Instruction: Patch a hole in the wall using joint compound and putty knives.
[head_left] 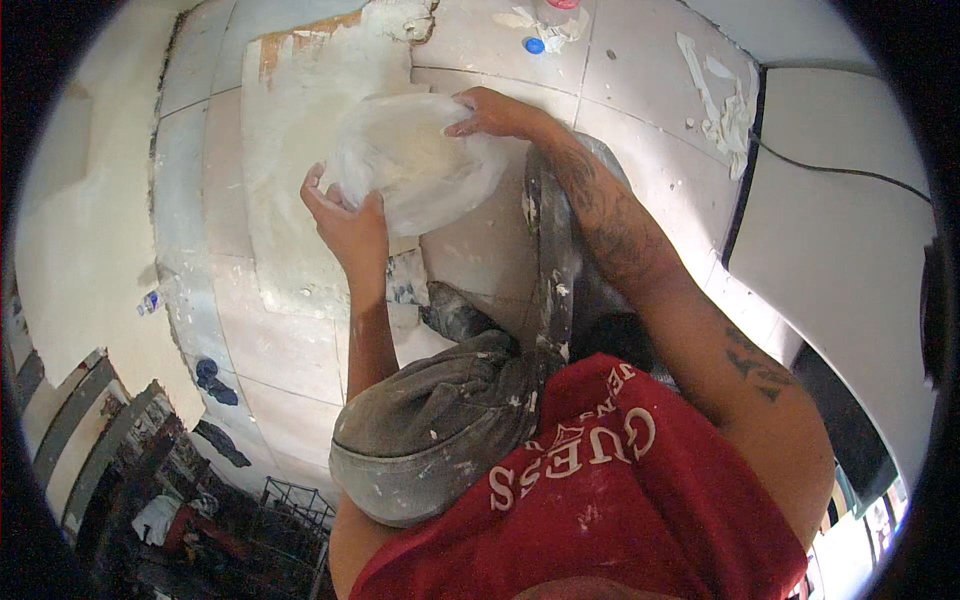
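A round white basin (415,165), caked with plaster, is held tilted above a white board (300,150) lying on the tiled floor. My left hand (345,225) grips its near rim from below. My right hand (490,112) rests on its far right rim, fingers curled over the edge. The basin's inside looks smeared white; I cannot tell what it holds. My bent knee in grey, paint-spattered trousers (440,420) and a red shirt (620,490) fill the lower part of the view.
Pale floor tiles (640,90) spread around, with torn white scraps (730,105) at the upper right and a blue cap (534,45) at the top. A small bottle (148,300) lies at the left. A black cable (850,170) crosses a white panel on the right.
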